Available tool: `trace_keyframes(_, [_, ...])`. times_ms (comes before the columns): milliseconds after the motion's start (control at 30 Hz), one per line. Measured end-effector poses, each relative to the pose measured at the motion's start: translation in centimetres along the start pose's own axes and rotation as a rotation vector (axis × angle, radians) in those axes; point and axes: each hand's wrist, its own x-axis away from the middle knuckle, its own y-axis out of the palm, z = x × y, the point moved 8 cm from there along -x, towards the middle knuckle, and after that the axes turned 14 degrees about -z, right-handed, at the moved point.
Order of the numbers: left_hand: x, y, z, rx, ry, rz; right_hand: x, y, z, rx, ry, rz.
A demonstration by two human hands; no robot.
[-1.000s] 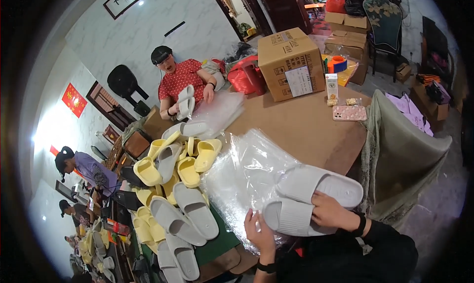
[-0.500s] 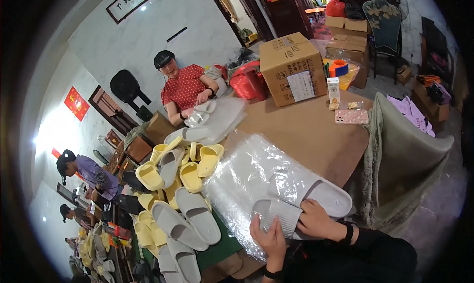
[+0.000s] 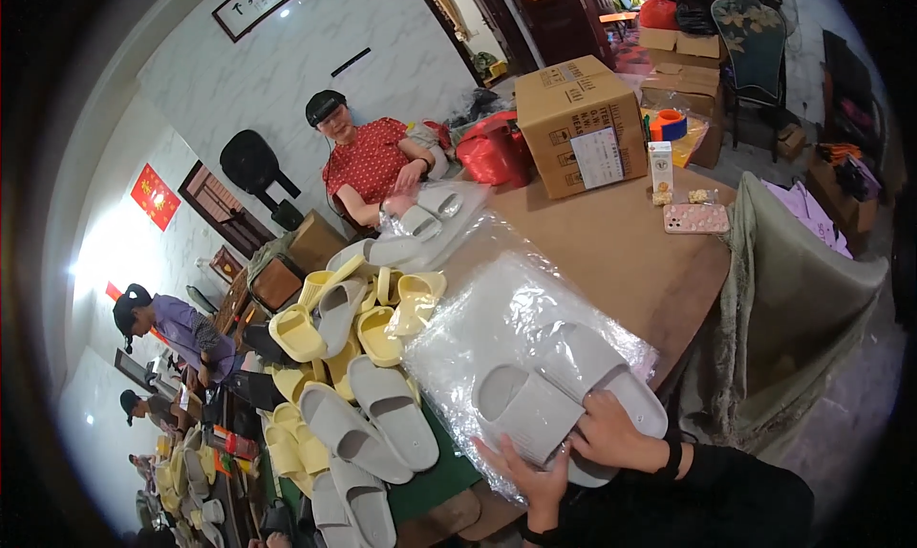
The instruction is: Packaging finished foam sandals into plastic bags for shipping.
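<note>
Now both hands are at the pair (image 3: 528,412) of grey slippers, which lies at the near edge of the table (image 3: 635,252). Its toe ends are inside a clear bag (image 3: 492,323), while the heel of the farther slipper is outside the film. The right hand (image 3: 619,435) grips the pair with bent fingers, where the two slippers meet. The left hand (image 3: 525,473) has its fingers spread against the nearer slipper; whether they also pinch the film, I cannot tell. To the left lies a pile (image 3: 358,435) of grey and yellow slippers. Across the table, a co-worker (image 3: 374,161) in red has other slippers (image 3: 420,221) under clear film. A carton (image 3: 578,132) and a phone (image 3: 695,219) are on the far side.
</note>
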Motion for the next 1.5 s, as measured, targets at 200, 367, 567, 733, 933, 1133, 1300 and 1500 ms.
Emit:
trace_keyframes(200, [0.1, 4.2, -4.7, 0.966, -0.321, -0.074, -2.6, 0.6, 0.8, 0.039, 0.056, 0.133])
trace_keyframes(367, [1.0, 5.8, -6.1, 0.898, -0.299, -0.214, -3.9, -0.8, 0.5, 0.052, -0.002, 0.311])
trace_keyframes(567, [0.8, 6.5, -6.9, 0.667, -0.333, -0.446, -6.5, -0.1, 0.9, 0.183, 0.075, 0.329])
trace_keyframes(733, [0.6, 3.9, -6.2, 1.129, -0.388, 0.035, -5.7, -0.9, -1.0, 0.139, -0.008, 0.409])
trace_keyframes(933, [0.4, 3.6, -6.1, 1.601, -0.412, -0.043, -5.5, -1.0, -2.0, 0.232, 0.105, 0.248])
trace_keyframes(1133, [2.3, 6.3, -8.2, 1.29, -0.587, -0.187, -7.9, 0.5, -1.1, 0.251, 0.074, 0.272])
trace_keyframes(1300, [1.0, 5.6, -6.7, 1.66, -0.493, -0.06, -9.8, 1.0, -0.5, 0.204, 0.171, 0.137])
trace_keyframes(1500, [2.4, 7.1, -6.8, 1.463, -0.405, -0.309, -9.7, 4.2, 1.7, 0.194, 0.138, 0.007])
